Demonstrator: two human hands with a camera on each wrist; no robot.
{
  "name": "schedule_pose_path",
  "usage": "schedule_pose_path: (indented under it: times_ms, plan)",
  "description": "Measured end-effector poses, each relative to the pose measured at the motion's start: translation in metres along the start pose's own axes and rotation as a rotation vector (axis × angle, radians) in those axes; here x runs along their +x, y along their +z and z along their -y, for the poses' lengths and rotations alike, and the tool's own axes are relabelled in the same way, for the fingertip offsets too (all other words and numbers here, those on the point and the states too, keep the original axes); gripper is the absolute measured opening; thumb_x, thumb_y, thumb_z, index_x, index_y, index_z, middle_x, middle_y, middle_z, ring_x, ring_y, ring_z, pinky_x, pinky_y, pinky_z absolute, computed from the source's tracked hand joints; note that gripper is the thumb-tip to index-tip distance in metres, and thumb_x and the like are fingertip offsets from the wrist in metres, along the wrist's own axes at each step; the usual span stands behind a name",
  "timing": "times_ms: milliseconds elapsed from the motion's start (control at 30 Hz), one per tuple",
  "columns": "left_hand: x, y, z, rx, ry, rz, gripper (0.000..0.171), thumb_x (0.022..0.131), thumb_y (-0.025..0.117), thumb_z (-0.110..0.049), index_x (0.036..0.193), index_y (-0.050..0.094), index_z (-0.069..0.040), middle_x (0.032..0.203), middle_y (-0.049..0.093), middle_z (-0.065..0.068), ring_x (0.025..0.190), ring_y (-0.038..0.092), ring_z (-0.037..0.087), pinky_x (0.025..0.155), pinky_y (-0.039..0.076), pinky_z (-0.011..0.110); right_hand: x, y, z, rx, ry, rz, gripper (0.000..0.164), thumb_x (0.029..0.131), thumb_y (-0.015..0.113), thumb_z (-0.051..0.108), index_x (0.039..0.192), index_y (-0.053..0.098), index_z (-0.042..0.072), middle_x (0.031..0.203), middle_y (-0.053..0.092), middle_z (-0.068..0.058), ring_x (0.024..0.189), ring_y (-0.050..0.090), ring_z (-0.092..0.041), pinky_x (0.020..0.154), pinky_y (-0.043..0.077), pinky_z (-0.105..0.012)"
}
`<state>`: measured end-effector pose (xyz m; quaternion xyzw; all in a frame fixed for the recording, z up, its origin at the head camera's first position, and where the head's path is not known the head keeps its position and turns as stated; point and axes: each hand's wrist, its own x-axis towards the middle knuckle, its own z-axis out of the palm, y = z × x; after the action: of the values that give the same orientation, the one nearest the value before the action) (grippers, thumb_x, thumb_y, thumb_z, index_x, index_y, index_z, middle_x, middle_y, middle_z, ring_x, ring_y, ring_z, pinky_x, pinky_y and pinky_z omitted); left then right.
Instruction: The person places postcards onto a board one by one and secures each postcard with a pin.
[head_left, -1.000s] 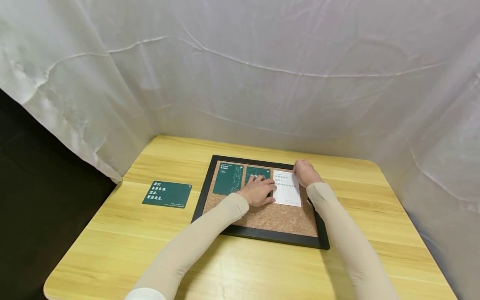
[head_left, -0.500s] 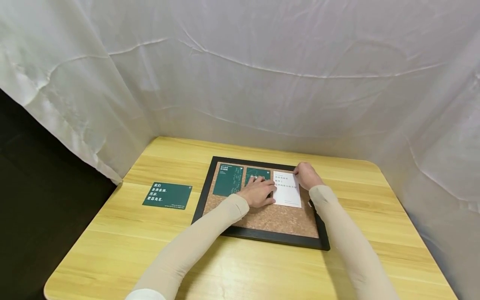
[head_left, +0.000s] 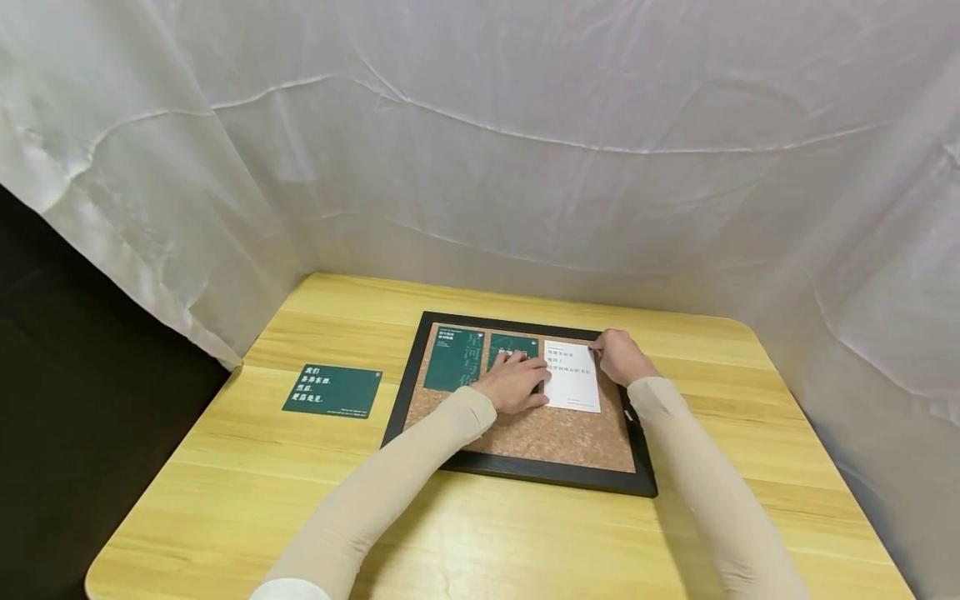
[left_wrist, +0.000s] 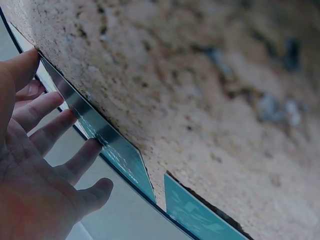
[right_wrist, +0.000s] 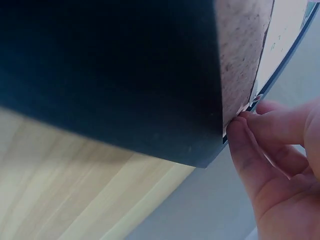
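On a cork board [head_left: 525, 437] in a black frame, two green cards and a white card [head_left: 573, 392] lie in a row. My left hand [head_left: 513, 385] rests with spread fingers over the middle green card [head_left: 504, 345], fingertips reaching the white card's left edge. My right hand [head_left: 621, 357] is at the white card's top right corner, thumb and forefinger pinched together. Beside those fingertips in the right wrist view shows a small clear pin [right_wrist: 256, 100]; I cannot tell how firmly it is held. The left green card [head_left: 454, 360] is flat and untouched.
A loose green card [head_left: 332, 391] with white writing lies on the wooden table [head_left: 225, 500] left of the board. Pale cloth curtains [head_left: 525, 208] hang behind the table and at both sides. A dark area borders the left.
My right hand has shifted slightly right and toward me, uncovering more of the white card's top right corner. The left hand and the cards keep their places.
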<state>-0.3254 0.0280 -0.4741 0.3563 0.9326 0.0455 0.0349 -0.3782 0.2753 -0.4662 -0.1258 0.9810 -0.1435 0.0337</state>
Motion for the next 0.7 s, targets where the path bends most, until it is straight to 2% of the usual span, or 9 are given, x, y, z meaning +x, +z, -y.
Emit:
schedule_pose_path:
  times_ms: [67, 133, 267, 533, 700]
  plan:
    - [-0.0001, -0.0003, -0.0001, 0.002, 0.0, 0.001, 0.036, 0.105, 0.057, -0.045, 0.136, 0.064, -0.028, 0.157, 0.05, -0.004, 0.142, 0.047, 0.028, 0.123, 0.033, 0.058, -0.0003, -0.0006, 0.0021, 0.006, 0.018, 0.022, 0.038, 0.098, 0.047, -0.011, 0.13, 0.068, -0.007, 0.13, 0.068, -0.029, 0.108, 0.071, -0.037, 0.081, 0.06, -0.038]
    - [-0.0003, -0.0006, -0.0002, 0.003, -0.002, 0.004, 0.037, 0.105, 0.057, -0.046, 0.137, 0.063, -0.027, 0.157, 0.05, -0.004, 0.142, 0.047, 0.028, 0.123, 0.032, 0.059, -0.0004, -0.0014, 0.0036, 0.008, 0.032, 0.043, 0.04, 0.098, 0.046, -0.012, 0.132, 0.066, -0.007, 0.132, 0.066, -0.03, 0.095, 0.07, -0.031, 0.071, 0.054, -0.032]
    - [-0.0005, -0.0002, -0.0001, 0.002, -0.004, 0.008, 0.038, 0.105, 0.057, -0.046, 0.138, 0.063, -0.028, 0.158, 0.05, -0.004, 0.143, 0.046, 0.028, 0.124, 0.032, 0.059, 0.0004, -0.0013, 0.0045, -0.007, 0.037, 0.056, 0.041, 0.098, 0.046, -0.012, 0.134, 0.065, -0.006, 0.134, 0.065, -0.031, 0.079, 0.057, -0.023, 0.063, 0.044, -0.029]
    - [0.0, -0.0003, 0.0003, -0.005, -0.007, 0.005, 0.035, 0.105, 0.057, -0.046, 0.135, 0.064, -0.028, 0.158, 0.05, -0.005, 0.145, 0.046, 0.028, 0.124, 0.03, 0.06, -0.001, -0.0015, 0.0088, -0.062, 0.013, 0.037, 0.04, 0.097, 0.046, -0.012, 0.128, 0.071, -0.004, 0.123, 0.068, -0.029, 0.094, 0.059, -0.026, 0.075, 0.05, -0.035]
    - [0.0004, 0.0, 0.0003, -0.008, -0.004, 0.007, 0.035, 0.106, 0.057, -0.045, 0.135, 0.064, -0.028, 0.158, 0.049, -0.005, 0.144, 0.046, 0.028, 0.124, 0.031, 0.06, -0.0025, -0.0018, 0.0107, -0.15, -0.054, 0.015, 0.037, 0.094, 0.048, -0.013, 0.115, 0.077, -0.004, 0.11, 0.069, -0.026, 0.093, 0.063, -0.029, 0.081, 0.055, -0.042]
